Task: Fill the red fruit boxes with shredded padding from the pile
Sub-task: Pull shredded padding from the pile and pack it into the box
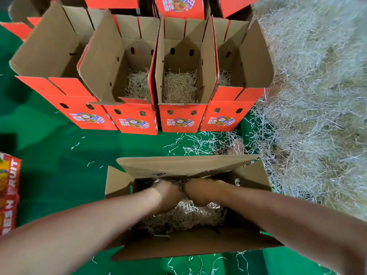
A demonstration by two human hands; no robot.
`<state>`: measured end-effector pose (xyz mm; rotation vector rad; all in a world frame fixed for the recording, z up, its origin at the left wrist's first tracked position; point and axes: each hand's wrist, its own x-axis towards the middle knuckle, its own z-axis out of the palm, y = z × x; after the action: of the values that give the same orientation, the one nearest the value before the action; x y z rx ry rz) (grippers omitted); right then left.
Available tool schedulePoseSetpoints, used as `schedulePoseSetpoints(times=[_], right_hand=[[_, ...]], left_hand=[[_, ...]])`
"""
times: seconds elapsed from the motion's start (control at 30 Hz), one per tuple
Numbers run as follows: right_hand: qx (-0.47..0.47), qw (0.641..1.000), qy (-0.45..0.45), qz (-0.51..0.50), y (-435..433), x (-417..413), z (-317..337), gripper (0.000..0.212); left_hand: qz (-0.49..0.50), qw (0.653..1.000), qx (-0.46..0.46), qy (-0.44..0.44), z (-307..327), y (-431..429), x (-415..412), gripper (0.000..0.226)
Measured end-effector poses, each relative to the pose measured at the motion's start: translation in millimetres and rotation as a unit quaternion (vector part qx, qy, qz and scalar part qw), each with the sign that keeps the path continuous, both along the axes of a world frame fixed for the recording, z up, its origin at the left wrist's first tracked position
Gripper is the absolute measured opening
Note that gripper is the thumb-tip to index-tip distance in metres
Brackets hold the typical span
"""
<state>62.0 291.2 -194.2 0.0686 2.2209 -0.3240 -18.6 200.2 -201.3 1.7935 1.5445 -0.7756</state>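
Observation:
An open cardboard box (252, 175) stands right in front of me with pale shredded padding (188, 215) in its bottom. Both my hands reach down into it. My left hand (168, 193) and my right hand (200, 190) lie side by side on the padding at the far end of the box; their fingers are buried in the shreds and hidden. The big padding pile (317, 86) fills the right side. Behind stand several open red fruit boxes (180, 120), three of them with padding inside.
Loose shreds (200, 143) litter the green floor between the near box and the row. A printed fruit carton (8, 191) lies at the left edge. More red boxes (178, 6) are stacked at the back.

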Motion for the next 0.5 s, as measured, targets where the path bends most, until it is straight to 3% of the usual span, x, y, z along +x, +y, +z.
schedulePoseSetpoints(times=[0.07,0.13,0.2,0.27,0.37,0.43,0.5], right_hand=[[0.047,0.999,0.017,0.017,-7,5,-4,0.031],[0.048,0.998,-0.016,0.043,-7,13,-9,0.039],[0.059,0.995,-0.033,0.075,-5,18,-9,0.034],[0.077,0.994,0.02,0.074,-5,18,-5,0.025],[0.152,0.986,0.035,0.053,-6,14,3,0.023],[0.182,0.979,-0.057,0.077,2,19,-1,0.029],[0.138,0.975,-0.158,0.066,12,25,-2,0.038]], left_hand=[[0.091,0.993,0.017,-0.072,-3,3,2,0.031],[0.15,0.983,-0.065,-0.081,-16,-3,3,0.038],[0.124,0.985,-0.11,-0.04,-24,-8,0,0.048],[0.044,0.988,-0.151,-0.004,-27,-9,-5,0.049],[-0.066,0.998,-0.022,0.007,-13,0,-1,0.032],[-0.061,0.992,0.108,-0.027,-3,5,7,0.024],[-0.023,0.984,0.158,-0.079,-4,7,14,0.027]])
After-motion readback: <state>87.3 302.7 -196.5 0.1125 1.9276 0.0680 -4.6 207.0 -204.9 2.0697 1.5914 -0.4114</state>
